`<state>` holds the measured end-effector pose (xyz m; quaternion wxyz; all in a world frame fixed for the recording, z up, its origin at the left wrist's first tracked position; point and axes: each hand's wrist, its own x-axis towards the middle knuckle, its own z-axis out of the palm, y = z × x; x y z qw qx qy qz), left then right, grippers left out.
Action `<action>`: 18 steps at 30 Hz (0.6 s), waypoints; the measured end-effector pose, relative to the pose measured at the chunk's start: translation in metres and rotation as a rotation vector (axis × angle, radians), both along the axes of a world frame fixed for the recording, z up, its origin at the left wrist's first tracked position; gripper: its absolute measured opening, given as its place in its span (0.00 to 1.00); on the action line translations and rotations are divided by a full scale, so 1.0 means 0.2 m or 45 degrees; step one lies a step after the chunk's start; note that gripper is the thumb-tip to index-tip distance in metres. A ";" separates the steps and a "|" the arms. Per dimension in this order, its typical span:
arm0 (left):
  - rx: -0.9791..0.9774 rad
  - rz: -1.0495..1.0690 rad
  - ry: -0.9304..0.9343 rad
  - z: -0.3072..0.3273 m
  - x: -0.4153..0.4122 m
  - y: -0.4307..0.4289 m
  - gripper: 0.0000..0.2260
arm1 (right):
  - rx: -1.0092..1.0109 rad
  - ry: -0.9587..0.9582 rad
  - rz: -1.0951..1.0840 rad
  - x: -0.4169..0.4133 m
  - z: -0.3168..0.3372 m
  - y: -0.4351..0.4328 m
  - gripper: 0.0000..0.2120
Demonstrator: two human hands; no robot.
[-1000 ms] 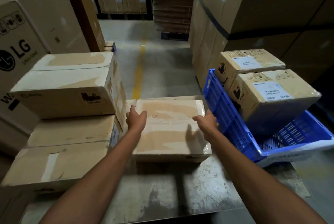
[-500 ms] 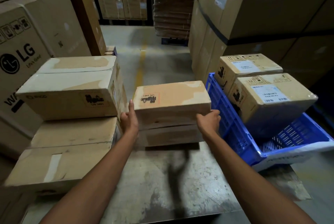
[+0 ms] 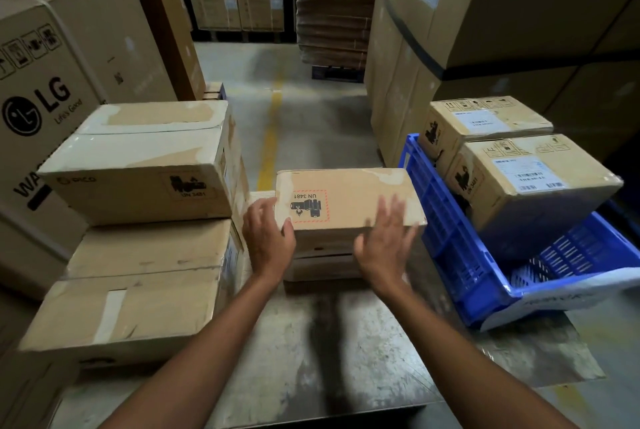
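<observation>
Top carton (image 3: 349, 201): plain tan kraft, pale scuffs along the far edge. Its hazard label (image 3: 309, 205) has a red dashed border, black pictogram and black "UN 3481" (upside down from here). Left stack (image 3: 138, 165): same tan, broad off-white tape patches, black print. Crate (image 3: 446, 255): saturated blue, slotted grid pattern. Cartons in it (image 3: 530, 182): tan, white labels with black barcodes. LG box (image 3: 38, 106): tan, black logo. Table (image 3: 381, 342): mottled grey metal, dark streak. Floor (image 3: 318, 123): grey, yellow stripe (image 3: 268, 148).
</observation>
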<state>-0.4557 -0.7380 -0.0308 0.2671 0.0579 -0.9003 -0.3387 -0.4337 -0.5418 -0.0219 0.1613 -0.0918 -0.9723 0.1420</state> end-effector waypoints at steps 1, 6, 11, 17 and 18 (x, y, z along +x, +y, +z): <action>-0.148 -0.107 0.105 -0.01 0.00 0.00 0.14 | 0.028 0.021 0.165 0.00 0.00 -0.05 0.43; -0.464 -0.395 0.028 -0.09 0.04 0.05 0.18 | 0.223 -0.053 0.513 -0.01 -0.09 -0.19 0.39; -0.624 -0.330 -0.024 0.00 -0.02 0.05 0.16 | 0.279 -0.032 0.509 -0.06 -0.07 -0.18 0.29; -0.627 -0.357 -0.269 0.15 -0.18 0.11 0.16 | 0.231 -0.146 0.493 -0.23 0.13 -0.18 0.18; -0.602 -0.370 -0.308 0.16 -0.21 0.11 0.17 | 0.243 -0.183 0.496 -0.27 0.14 -0.17 0.20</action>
